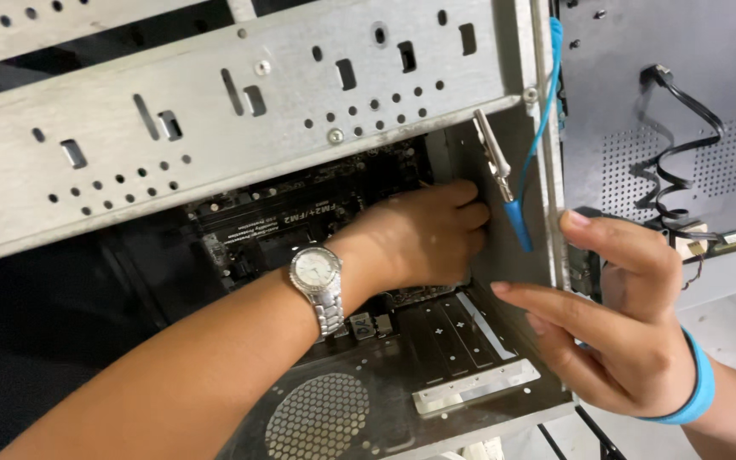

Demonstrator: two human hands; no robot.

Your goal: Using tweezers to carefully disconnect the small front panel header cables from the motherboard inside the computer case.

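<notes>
An open grey metal computer case (215, 111) fills the view, with a black motherboard (300, 221) inside it. My left hand (419, 238), with a silver wristwatch (317, 273) on the wrist, reaches deep into the case. Its fingers are curled against the rear wall, and whatever they touch is hidden. My right hand (632, 341), wearing a blue wrist strap (700, 383), pinches the case's rear wall edge (555, 247), thumb outside and fingers inside.
A metal alligator clip (491, 153) on a blue coiled cable (547, 119) is clipped to the case frame just above my left hand. A round mesh vent (317, 417) lies in the case floor. A grey perforated panel (623, 85) with a black flat cable (675, 162) stands at right.
</notes>
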